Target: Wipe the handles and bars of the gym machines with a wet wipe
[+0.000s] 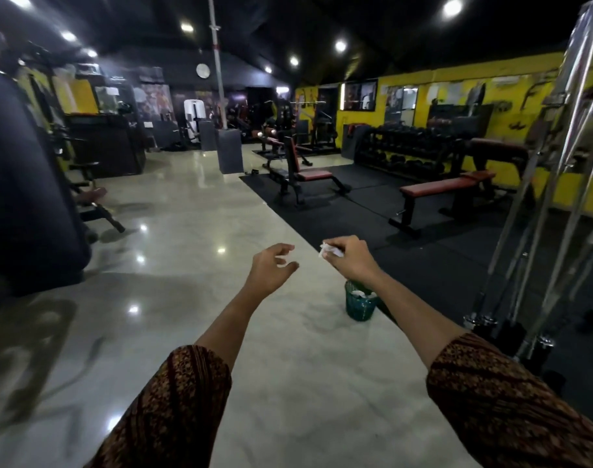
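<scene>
Right hand [350, 261] is pinching a crumpled white wet wipe [328, 251] between thumb and curled fingertips. It is holding the wipe out over the pale polished floor [187, 231], a little right of centre. Left hand [269, 268] is hovering just beside it, grasping nothing, fingers loosely curved and not touching the wipe. Below the right wrist a green mesh bin [359, 305] is standing on the floor at the edge of the black mat, with white scraps inside. Whether the wipe is heading there or to a machine, I cannot tell. Handling judgement: the wipe is looking very light, soft and limp, probably damp and clinging to itself. The fingertip pinch is securing it but is offering little wiping surface. Unfolding it with the left hand and spreading it across the palm should serve better. Nearest target appears to be the chrome bars [565, 157] rising at the near right. They are looking rigid, smooth and likely slippery once wet, so best wrapped and slid along. A red-padded flat bench [447, 187] is sitting farther off.
</scene>
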Tool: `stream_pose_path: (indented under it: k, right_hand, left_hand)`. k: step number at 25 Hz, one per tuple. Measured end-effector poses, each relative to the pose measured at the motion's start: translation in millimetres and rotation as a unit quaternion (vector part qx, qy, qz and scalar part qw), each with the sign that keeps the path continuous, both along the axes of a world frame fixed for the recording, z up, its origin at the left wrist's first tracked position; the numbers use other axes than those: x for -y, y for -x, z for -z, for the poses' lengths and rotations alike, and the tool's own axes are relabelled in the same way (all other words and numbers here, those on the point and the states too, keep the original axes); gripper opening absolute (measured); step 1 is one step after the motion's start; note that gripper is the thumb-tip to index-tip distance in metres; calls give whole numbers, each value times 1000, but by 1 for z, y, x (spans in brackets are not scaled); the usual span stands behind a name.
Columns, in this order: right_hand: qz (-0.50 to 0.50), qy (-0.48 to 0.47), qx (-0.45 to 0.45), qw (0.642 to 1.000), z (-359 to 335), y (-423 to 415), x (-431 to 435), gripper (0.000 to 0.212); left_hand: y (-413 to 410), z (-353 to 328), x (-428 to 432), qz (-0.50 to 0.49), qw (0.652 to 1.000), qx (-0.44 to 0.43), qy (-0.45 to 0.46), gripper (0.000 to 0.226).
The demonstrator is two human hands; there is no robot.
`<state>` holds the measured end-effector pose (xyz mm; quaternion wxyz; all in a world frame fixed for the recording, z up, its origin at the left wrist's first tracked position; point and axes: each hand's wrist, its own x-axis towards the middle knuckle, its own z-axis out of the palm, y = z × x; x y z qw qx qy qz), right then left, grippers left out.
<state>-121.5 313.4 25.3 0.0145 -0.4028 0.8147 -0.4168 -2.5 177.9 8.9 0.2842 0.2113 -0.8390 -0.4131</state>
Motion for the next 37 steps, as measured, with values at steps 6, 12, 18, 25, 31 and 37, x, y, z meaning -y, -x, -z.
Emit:
stream_pose_path:
  k: [6,12,18,25,31,37]
  right_hand:
    - [46,-6,27,999,25,140,70,26]
    - [45,-10,40,998,47,304,153,31]
    - [54,-19,47,997,43,453,222,27]
    - [85,-73,47,993,79,617,294,25]
    - [172,-103,131,971,124,749,317,18]
    - [228,-154,210,938,191,851,305,16]
  left_hand:
    - [151,24,77,47,998,38,-10,39]
    - [318,47,162,55,997,45,-20,39]
    - [472,47,230,67,996,41,-29,36]
    - [650,87,308,126,989,63,-45,38]
    - [820,126,356,219,964,138,-58,38]
    - [944,191,350,303,920,238,-74,39]
